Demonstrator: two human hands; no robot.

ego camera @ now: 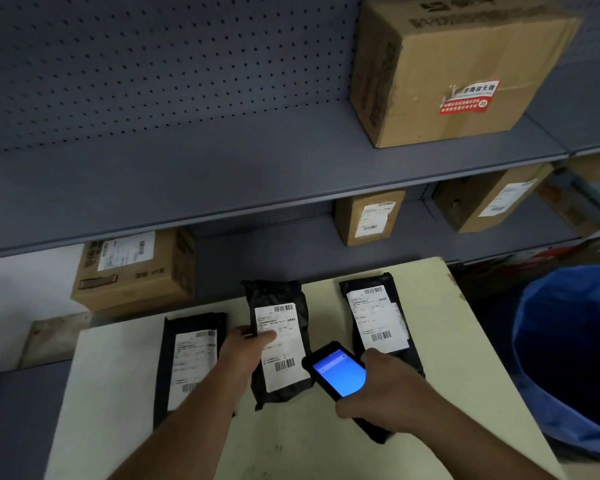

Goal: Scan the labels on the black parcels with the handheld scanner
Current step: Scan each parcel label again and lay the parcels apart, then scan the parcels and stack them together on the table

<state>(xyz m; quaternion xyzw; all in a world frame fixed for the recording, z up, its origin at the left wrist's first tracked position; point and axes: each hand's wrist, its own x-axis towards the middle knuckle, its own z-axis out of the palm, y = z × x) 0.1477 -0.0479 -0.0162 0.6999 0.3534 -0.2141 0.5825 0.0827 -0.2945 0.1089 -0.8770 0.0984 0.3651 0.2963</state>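
Left parcel (191, 362): black, flat on the pale table (118, 393), white label up, its lower right corner hidden behind the left forearm.
Left hand (245, 351): fingers closed on the left edge of the middle parcel, thumb pressed on its label.
Middle parcel (279, 341): black, a little crumpled, long white label (281, 348) face up with barcodes at top and bottom; just beside the scanner.
Handheld scanner (338, 374): black, blue screen lit and facing up, its top end pointing at the lower barcode of the middle label.
Right hand (383, 393): wrapped around the scanner's lower body, gripping it.
Right parcel (378, 320): black, label up, partly covered by the right hand.
Blue bin (568, 358): beside the table's right edge.
Shelves behind (257, 168): grey, holding brown cardboard boxes (458, 71).
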